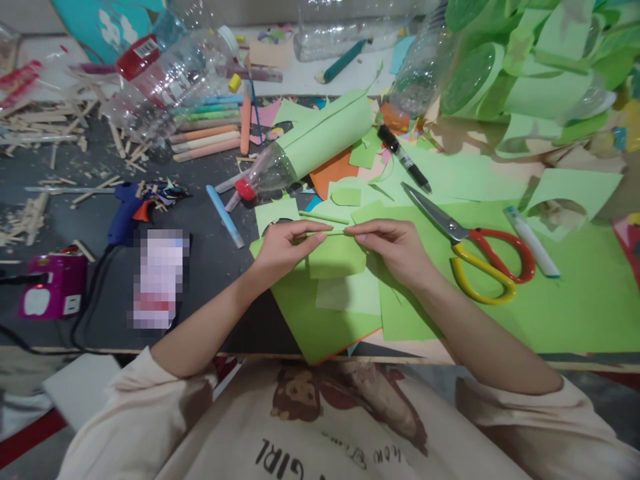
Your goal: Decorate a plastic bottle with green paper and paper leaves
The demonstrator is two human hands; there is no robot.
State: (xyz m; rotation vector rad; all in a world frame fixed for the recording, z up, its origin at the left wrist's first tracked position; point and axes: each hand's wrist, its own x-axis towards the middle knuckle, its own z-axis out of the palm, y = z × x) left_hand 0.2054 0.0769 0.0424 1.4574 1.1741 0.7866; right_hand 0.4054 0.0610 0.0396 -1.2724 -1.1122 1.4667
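Between my left hand [290, 245] and my right hand [391, 245], the edge of a small green paper piece [337, 259] is pinched, and that edge looks rolled or folded. Fingertips of both hands press on it from either end. Just beyond lies a thin green paper roll [324, 217]. Larger green sheets [310, 327] spread out below my hands. Past them a plastic bottle [265, 170] with a red cap lies on its side, wrapped in light green paper [333, 133]. Scissors [460, 233] with red and yellow handles rest right of my right hand.
A black marker [405, 159] and a white-and-blue pen [533, 243] lie on the right. On the left are a blue glue gun [125, 212], a phone [159, 279], a purple power box [54, 285] and wood scraps [37, 217]. Clear bottles [170, 80] and green-papered bottles [525, 93] stand behind.
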